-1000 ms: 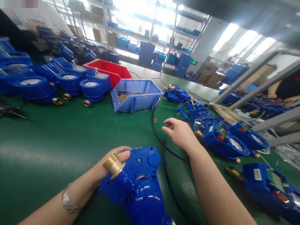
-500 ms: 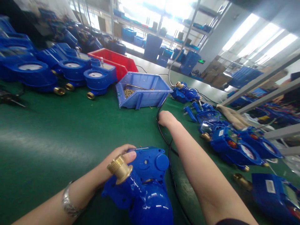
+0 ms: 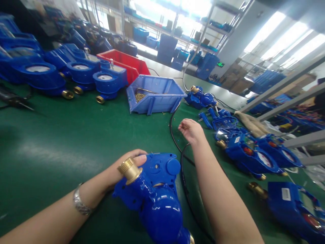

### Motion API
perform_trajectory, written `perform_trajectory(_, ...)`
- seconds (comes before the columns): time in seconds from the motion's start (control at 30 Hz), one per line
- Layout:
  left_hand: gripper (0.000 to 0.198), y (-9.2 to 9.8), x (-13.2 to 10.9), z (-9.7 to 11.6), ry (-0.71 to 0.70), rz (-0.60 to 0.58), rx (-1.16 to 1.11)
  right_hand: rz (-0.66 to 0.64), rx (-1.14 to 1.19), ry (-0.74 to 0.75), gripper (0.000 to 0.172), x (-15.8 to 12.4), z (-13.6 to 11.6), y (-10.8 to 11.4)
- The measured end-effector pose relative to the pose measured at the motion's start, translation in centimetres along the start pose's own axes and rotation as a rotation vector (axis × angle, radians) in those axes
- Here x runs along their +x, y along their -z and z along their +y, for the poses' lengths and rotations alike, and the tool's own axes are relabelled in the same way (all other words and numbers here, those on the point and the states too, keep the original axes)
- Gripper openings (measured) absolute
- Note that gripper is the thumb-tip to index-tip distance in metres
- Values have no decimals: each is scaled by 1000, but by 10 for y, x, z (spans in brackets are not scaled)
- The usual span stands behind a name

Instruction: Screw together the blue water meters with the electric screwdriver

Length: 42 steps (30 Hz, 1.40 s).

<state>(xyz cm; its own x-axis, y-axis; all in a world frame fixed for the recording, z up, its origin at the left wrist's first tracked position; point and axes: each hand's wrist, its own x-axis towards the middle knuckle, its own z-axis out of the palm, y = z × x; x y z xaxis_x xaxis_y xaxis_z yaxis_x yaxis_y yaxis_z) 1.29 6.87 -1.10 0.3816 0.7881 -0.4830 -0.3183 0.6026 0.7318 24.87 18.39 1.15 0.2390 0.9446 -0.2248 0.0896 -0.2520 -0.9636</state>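
A blue water meter (image 3: 162,210) with threaded brass pipe ends lies tilted on the green bench top, its underside turned up. My left hand (image 3: 132,162) is shut on its upper left edge, thumb on top and fingers behind. Farther forward, my right hand (image 3: 191,130) hovers over the bench with its fingers curled together; what they hold, if anything, is too small to make out. A black cable (image 3: 171,130) runs just left of that hand. Beyond it stands a light blue bin (image 3: 162,103) with small brass screws (image 3: 139,97) and a bent metal rod inside.
Several blue water meters (image 3: 105,83) stand at the left, beside a red bin (image 3: 122,59). More meters (image 3: 250,152) and loose blue parts (image 3: 223,122) line the right side. A dark tool with a thin bit (image 3: 17,101) lies at far left. A few loose screws lie near the light blue bin.
My right hand has moved right and a little back from beside the cable, and its curled fingers now show. My left hand keeps its hold on the water meter, which has barely shifted.
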Motion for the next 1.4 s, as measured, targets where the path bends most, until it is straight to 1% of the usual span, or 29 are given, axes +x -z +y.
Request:
perform_trajectory(0.1,32,0,0,-1,-34,-15,80,36,301,25,19,-23,2,6)
perform_trajectory(0.2,33,1,0,-2,-41,-10,73,29,527,12,12,-42,4,7)
perform_trajectory(0.27,35,1,0,-1,-54,1,85,-4,626,-21,14,-52,3,7)
perform_trajectory(0.37,38,0,0,-2,-50,5,90,-84,694,-89,14,-69,-2,7)
perform_trajectory(0.43,38,0,0,-2,-44,-2,81,-149,698,-134,13,-81,-7,7)
perform_trajectory(0.53,37,2,1,-3,-53,-17,106,-224,692,-184,16,-100,-10,7)
perform_trajectory(0.67,43,6,4,-3,-44,-49,161,-244,705,-241,22,-116,-1,7)
perform_trajectory(0.77,46,8,5,-3,-23,-52,164,-244,717,-283,22,-118,11,7)
perform_trajectory(0.87,43,7,5,-3,-35,-23,168,-252,716,-333,21,-116,21,5)
perform_trajectory(0.93,41,7,4,-3,-39,-8,174,-249,708,-361,20,-115,25,3)
perform_trajectory(1.0,42,6,3,-2,-21,-23,181,-234,693,-372,21,-114,27,2)
perform_trajectory(1.13,42,6,2,1,-21,-35,184,-218,643,-345,27,-115,25,1)
perform_trajectory(1.27,42,8,3,2,-42,-49,226,-229,568,-269,32,-117,18,4)
perform_trajectory(1.4,45,9,4,0,-16,-48,236,-220,493,-156,27,-122,6,7)
